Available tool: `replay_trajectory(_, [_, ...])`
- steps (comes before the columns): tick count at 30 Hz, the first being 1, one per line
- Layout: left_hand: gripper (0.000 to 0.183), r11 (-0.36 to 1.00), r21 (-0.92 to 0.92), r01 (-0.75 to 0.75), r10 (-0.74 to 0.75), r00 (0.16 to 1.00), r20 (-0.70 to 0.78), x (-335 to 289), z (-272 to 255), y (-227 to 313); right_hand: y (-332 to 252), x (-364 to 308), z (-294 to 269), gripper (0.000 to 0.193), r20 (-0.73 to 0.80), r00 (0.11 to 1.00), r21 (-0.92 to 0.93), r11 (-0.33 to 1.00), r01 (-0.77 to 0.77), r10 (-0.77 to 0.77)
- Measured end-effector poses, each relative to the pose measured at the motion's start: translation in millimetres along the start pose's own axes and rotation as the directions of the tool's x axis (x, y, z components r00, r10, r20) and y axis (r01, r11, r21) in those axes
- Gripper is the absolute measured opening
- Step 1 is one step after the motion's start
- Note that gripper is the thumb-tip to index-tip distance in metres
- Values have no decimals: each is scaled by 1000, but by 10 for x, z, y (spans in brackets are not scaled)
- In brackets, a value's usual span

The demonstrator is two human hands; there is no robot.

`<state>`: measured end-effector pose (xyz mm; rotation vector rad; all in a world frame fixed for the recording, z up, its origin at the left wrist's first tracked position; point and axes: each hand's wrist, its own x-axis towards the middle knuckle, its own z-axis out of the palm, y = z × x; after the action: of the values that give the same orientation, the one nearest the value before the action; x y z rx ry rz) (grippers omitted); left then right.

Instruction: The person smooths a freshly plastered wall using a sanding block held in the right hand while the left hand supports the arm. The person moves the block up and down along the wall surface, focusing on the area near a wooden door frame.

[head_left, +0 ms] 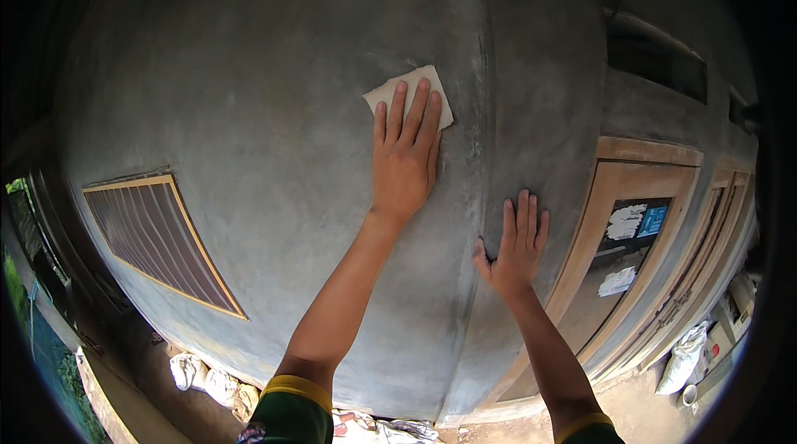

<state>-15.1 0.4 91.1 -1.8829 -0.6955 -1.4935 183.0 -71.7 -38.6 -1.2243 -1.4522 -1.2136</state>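
A beige sheet of what looks like sandpaper (445, 112) lies against a grey plastered wall (282, 129), tilted, its edges slightly uneven. My left hand (403, 168) presses it to the wall with long, straight fingers on top; the side facing the wall is hidden. Faint pale scuffs show just above the sheet. Lower and to the right, my right hand (516, 249) rests its palm on the wall, fingers spread and holding nothing. Between the two hands runs a vertical raised edge (480, 153) in the plaster.
Left on the wall is a slatted vent window (162, 241) with a yellowish frame. A wooden door frame (610, 182) with stickered glass stands at right. White sacks (199, 376) lie along the wall's foot; another sack (685, 357) sits at far right.
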Motion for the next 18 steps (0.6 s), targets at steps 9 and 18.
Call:
replay_trajectory(9, [52, 997, -48, -66, 65, 997, -29, -120, -81, -161, 0, -16, -1, 83, 17, 1000, 6, 1000, -9, 8])
replay_trajectory(18, [54, 999, 32, 41, -40, 999, -19, -225, -131, -155, 14, -9, 21, 85, 13, 1000, 7, 1000, -12, 12])
